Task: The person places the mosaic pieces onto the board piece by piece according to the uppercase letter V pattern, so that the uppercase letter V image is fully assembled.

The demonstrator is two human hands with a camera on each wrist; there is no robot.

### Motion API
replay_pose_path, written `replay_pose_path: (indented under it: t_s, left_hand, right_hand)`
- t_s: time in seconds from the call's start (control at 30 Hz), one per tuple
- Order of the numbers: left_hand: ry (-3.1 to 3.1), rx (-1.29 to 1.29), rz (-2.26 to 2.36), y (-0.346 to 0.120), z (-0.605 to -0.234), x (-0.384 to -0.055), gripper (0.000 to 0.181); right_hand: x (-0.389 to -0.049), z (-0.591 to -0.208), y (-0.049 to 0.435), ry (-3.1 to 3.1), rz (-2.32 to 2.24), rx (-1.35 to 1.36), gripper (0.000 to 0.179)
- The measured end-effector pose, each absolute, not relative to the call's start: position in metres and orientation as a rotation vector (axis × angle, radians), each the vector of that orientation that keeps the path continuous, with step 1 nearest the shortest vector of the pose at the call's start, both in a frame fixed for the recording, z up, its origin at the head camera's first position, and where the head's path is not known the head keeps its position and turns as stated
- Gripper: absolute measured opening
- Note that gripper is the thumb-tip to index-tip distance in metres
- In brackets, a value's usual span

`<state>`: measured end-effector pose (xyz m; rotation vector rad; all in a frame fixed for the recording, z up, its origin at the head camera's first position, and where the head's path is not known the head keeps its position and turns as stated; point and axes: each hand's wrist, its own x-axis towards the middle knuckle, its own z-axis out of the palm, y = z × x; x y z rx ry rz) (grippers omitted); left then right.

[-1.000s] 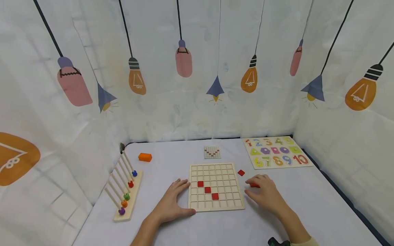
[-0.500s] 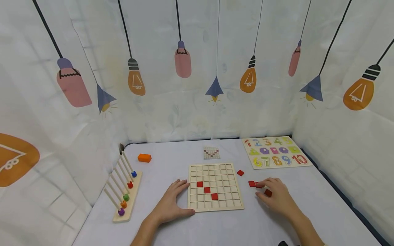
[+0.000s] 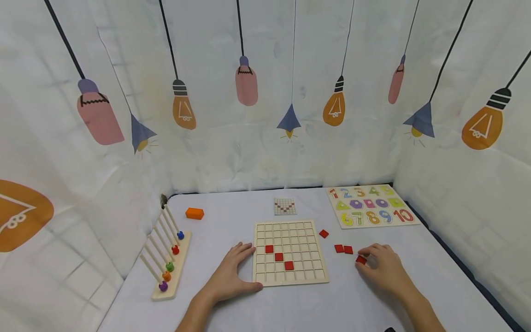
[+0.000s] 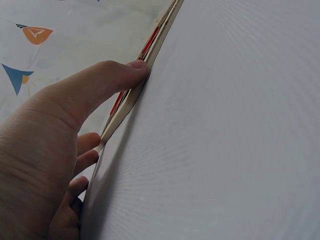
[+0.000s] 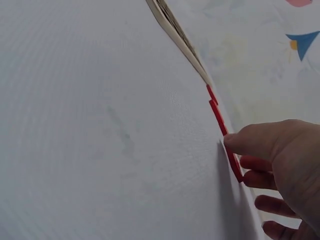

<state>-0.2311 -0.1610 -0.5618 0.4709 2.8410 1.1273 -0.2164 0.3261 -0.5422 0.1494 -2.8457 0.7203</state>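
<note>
A pale wooden grid board lies in the middle of the white table, with red square tiles in three of its cells, such as this tile. My left hand steadies the board's left side, fingers along that edge and thumb on the near left corner. In the left wrist view the thumb presses on the board's edge. To the right of the board my right hand pinches a loose red tile between thumb and forefinger, low over the table. Two more tiles lie side by side just left of it.
Another red tile sits by the board's right edge. Behind the board lies a small pattern card. A number puzzle occupies the back right. At left stand a peg rack with coloured beads and an orange block.
My right hand has moved right and toward me, uncovering two red tiles and bringing its fingers onto a third one. My left hand stays on the board.
</note>
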Motion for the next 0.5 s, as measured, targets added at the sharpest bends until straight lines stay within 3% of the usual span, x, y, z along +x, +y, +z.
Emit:
replay_pose_path:
  t_s: [0.5]
  left_hand:
    - [2.832,0.459,1.127,-0.1613,-0.5623,-0.2313,0.111]
  right_hand:
    - [-0.2152,-0.5445,0.3269,-2.893,0.773,0.071,0.019]
